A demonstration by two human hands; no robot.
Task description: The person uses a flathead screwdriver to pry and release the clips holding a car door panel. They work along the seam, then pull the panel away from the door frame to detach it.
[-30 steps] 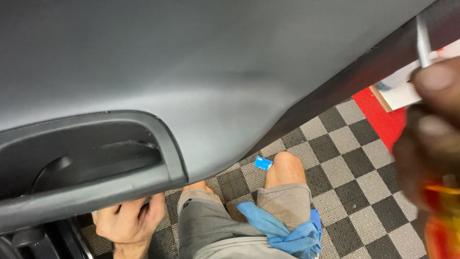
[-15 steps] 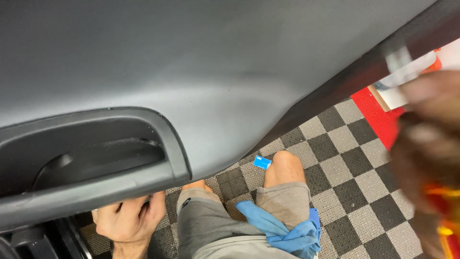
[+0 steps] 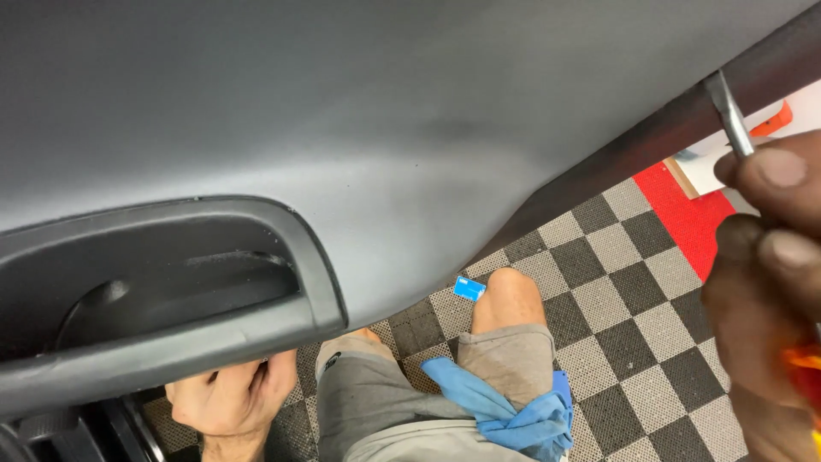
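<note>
Right hand (image 3: 770, 282), at the right edge of the frame, is closed around a screwdriver (image 3: 729, 111); its metal shaft points up to the dark lower trim edge (image 3: 650, 141) of the grey door panel (image 3: 359, 111), tip apparently touching it. Orange-red handle shows at lower right. Left hand (image 3: 231, 398), lower left, grips under the bottom of the panel below the black pull-handle recess (image 3: 171, 282), fingers curled, holding nothing loose. Checkered floor mat (image 3: 616, 282) below; blue cloth (image 3: 505, 411) on the knee. Judgement: keep the tip shallow in the seam, lever gently, and steady the panel from beneath to avoid marring it.
</note>
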